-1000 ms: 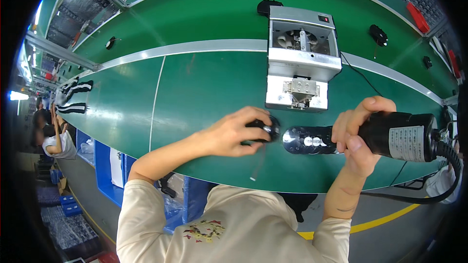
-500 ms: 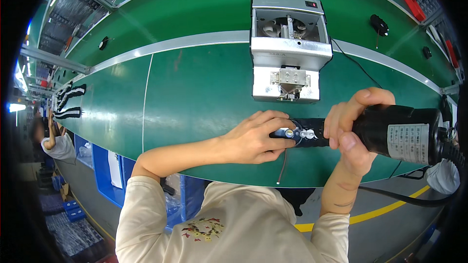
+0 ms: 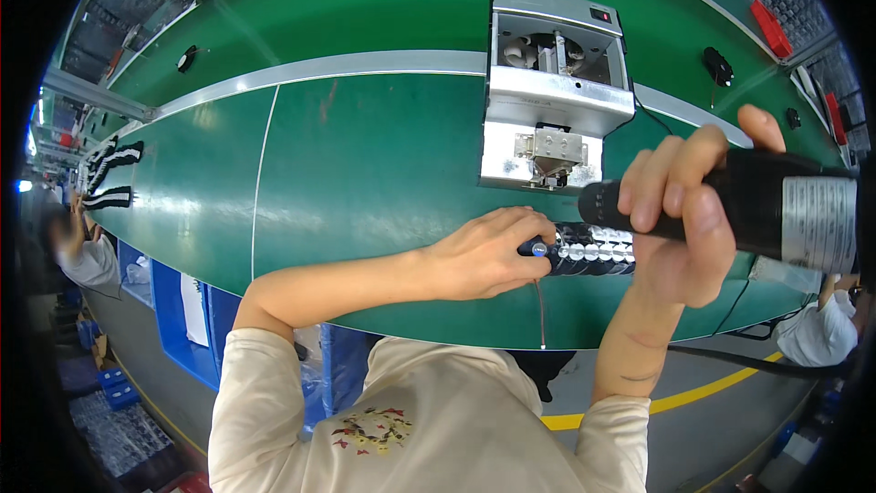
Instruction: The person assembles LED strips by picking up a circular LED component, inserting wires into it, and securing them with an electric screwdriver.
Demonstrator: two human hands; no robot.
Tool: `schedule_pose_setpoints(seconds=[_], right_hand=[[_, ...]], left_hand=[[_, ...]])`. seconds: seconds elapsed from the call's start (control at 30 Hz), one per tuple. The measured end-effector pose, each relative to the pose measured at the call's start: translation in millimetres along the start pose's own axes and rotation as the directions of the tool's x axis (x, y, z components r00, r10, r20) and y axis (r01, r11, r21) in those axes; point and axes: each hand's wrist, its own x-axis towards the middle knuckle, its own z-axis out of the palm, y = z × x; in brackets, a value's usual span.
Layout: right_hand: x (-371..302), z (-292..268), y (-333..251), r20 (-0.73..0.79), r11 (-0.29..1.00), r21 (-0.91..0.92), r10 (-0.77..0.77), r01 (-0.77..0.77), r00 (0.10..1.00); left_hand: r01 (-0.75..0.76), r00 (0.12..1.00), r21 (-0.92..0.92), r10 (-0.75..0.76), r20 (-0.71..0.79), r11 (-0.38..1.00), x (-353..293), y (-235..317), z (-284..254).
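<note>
My right hand is wrapped round a black electric screwdriver, raised over the right of the workbench. Its narrower nose points left; the tip is hard to make out. My left hand has its fingers bent and pressed on the left end of a dark, long assembly lying on the green bench. Rows of shiny silver rounds run along that assembly. By my fingertips shows a small blue-lit round spot. A thin dark wire trails from there toward the bench's front edge. My fingers partly hide the left end.
A silver screw-feeder machine stands behind my hands. The green workbench carries black-and-white striped pieces at far left. Small black devices lie on the back ledge. Blue bins sit below the front edge. Other people are at both sides.
The screwdriver has lifted away from the assembly and swung up and right with my right hand, baring the silver rounds. My left hand stays on the assembly's left end. The view has shifted slightly.
</note>
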Motion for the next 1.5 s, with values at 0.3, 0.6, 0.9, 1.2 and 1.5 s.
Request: schedule_pose_setpoints(seconds=[0.3, 0.6, 0.9, 1.2, 1.5], right_hand=[[20.4, 15.9, 20.0, -0.06, 0.989, -0.106, 0.1, -0.106, 0.993], [22.7, 18.4, 29.5, 0.025, 0.966, -0.165, 0.203, -0.196, 0.979], [-30.7, 12.3, 13.7, 0.109, 0.988, 0.039, 0.147, -0.152, 0.983], [-38.3, 17.4, 22.5, 0.033, 0.969, 0.061, 0.24, -0.241, 0.97], [-42.0, 17.6, 21.2, 0.124, 0.962, -0.004, 0.273, -0.274, 0.954]], left_hand=[[-0.027, 0.998, 0.036, 0.029, -0.058, 0.999, -21.1, -9.1, -13.4], [-0.03, 0.992, -0.042, 0.025, -0.12, 0.999, -22.5, -16.3, -9.7], [-0.003, 0.998, -0.038, 0.001, -0.059, 0.999, -28.4, -16.7, -11.7], [-0.001, 0.997, -0.073, -0.005, -0.075, 0.997, -28.4, -17.0, -10.4], [-0.029, 0.993, -0.019, 0.026, -0.116, 0.999, -27.9, -16.3, -7.8]])
